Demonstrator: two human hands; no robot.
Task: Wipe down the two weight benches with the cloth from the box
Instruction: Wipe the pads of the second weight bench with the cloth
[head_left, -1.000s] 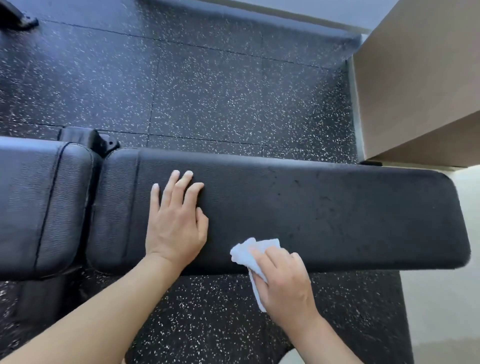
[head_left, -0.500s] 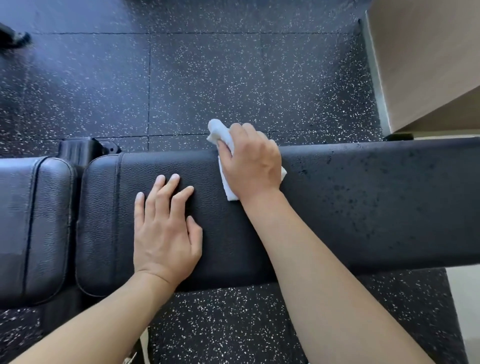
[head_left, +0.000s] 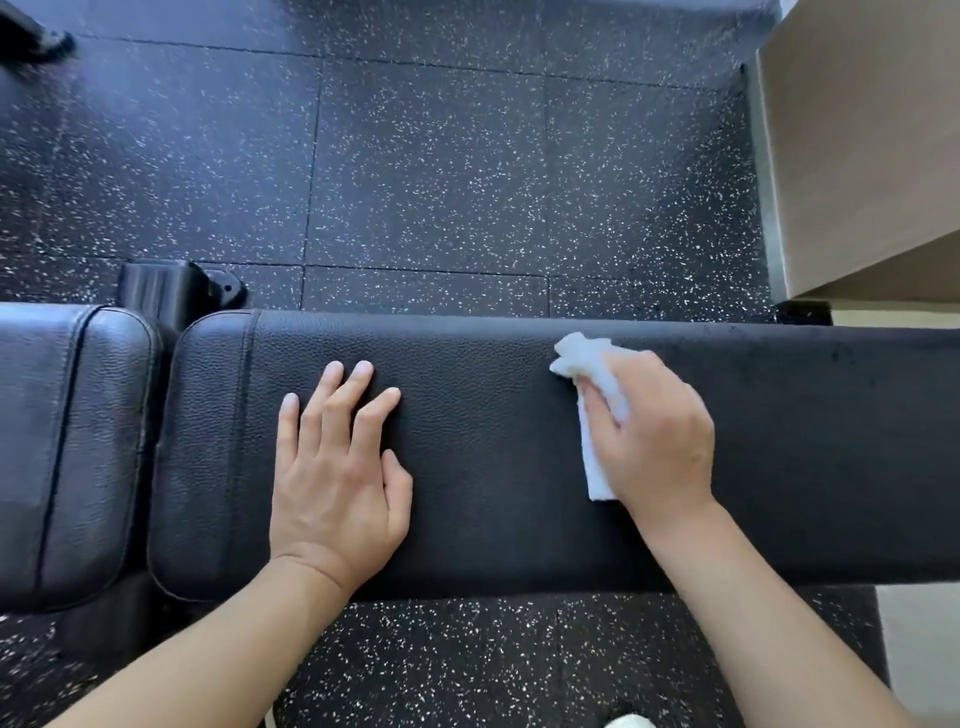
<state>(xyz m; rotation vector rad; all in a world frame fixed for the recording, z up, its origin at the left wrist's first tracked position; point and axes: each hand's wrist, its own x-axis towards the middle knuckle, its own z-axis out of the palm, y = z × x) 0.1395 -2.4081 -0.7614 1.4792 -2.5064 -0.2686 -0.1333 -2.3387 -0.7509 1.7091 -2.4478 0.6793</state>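
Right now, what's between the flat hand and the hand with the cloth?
Only bare black bench pad lies between the left hand and the right hand gripping the cloth, in the head view.

You lost the bench pad (head_left: 493, 467) past the right edge | your right hand (head_left: 657, 441) covered most of the cloth (head_left: 582, 353) | seat pad (head_left: 67, 441) cut off at left | pale object (head_left: 631, 721) clipped by the bottom edge, unidentifiable | frame beneath hidden.
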